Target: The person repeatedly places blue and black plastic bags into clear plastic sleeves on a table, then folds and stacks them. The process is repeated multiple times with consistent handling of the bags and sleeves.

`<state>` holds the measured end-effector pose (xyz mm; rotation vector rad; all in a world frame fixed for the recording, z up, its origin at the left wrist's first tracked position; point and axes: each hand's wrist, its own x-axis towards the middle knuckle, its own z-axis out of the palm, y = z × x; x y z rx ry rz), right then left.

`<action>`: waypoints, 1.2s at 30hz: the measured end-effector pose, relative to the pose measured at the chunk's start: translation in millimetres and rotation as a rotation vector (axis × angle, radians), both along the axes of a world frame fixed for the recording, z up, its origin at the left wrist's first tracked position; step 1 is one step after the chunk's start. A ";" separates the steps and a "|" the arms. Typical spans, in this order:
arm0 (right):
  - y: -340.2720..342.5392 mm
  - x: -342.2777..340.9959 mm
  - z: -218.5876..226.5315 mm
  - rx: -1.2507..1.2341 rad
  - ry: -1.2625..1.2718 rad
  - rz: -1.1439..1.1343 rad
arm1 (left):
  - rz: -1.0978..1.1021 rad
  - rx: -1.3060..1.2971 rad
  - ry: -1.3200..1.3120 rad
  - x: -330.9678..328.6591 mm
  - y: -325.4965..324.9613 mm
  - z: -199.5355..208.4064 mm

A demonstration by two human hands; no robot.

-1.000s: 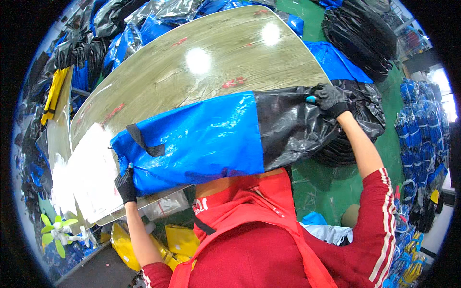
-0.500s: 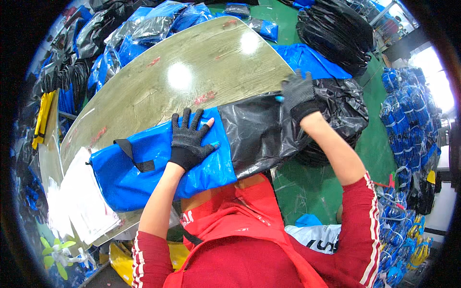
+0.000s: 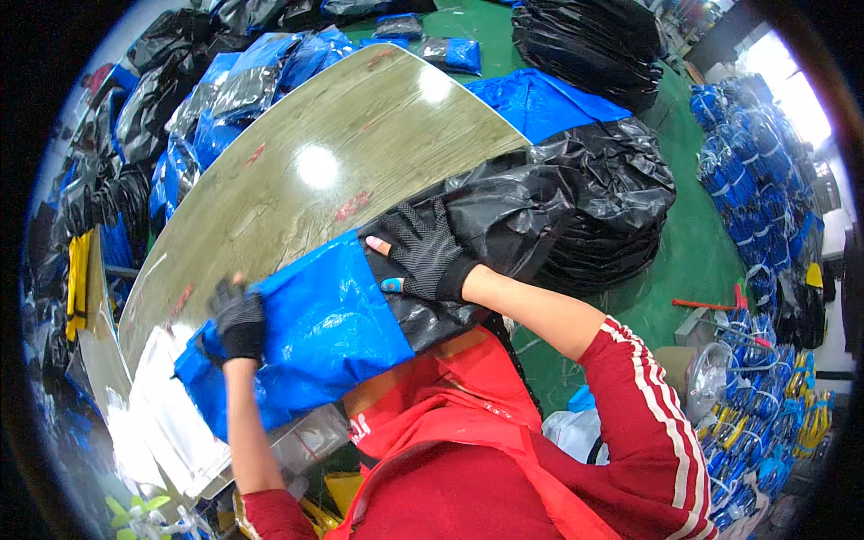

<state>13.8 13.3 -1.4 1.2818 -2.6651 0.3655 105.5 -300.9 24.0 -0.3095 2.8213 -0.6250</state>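
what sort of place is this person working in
Probably a factory workshop or packing room: a glossy blue-and-black bag lies across a wood-patterned tabletop, tied blue bundles are stacked at the right, and blue-and-black packages lie heaped at the far left.

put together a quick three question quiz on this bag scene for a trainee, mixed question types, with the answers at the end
1. Multiple choice: what is the right hand resting on?
A) the bare tabletop
B) the black section of the blue-and-black bag
C) the white sheets

2. True or false: the left hand is over the blue section of that bag.

3. Fill the gap: the floor to the right of the table is ____ in colour.

Key
1. B, with the fingers spread
2. True
3. green
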 end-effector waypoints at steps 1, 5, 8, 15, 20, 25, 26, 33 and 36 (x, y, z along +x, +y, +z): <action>2.0 1.7 11.4 -0.054 -0.003 0.027 | 0.061 0.518 0.431 -14.8 31.7 -1.4; 37.0 -7.9 74.5 0.159 -0.044 0.019 | -0.602 0.695 0.299 -26.6 143.5 -14.8; 112.2 -44.9 88.4 0.074 -0.114 -0.353 | -0.444 0.634 0.192 -30.0 165.1 -2.8; 181.1 -57.4 -15.7 -0.338 0.175 -0.571 | -0.591 0.901 0.327 -57.5 230.3 -13.5; 201.8 -25.7 21.5 -1.417 -0.781 -0.972 | -0.610 0.827 0.398 -60.3 240.5 -30.0; 106.7 27.1 97.4 -0.899 -0.366 -0.370 | -0.549 0.709 0.164 -70.6 251.0 -22.0; 83.9 35.2 106.6 -0.711 -0.299 -0.225 | -0.513 0.648 0.067 -69.2 252.9 -15.0; 1.5 58.4 121.1 -0.372 -0.047 0.149 | -1.002 1.113 -0.789 19.4 174.2 87.1; -15.0 76.5 97.5 -0.172 -0.200 0.232 | -0.747 0.930 0.293 37.8 118.4 96.4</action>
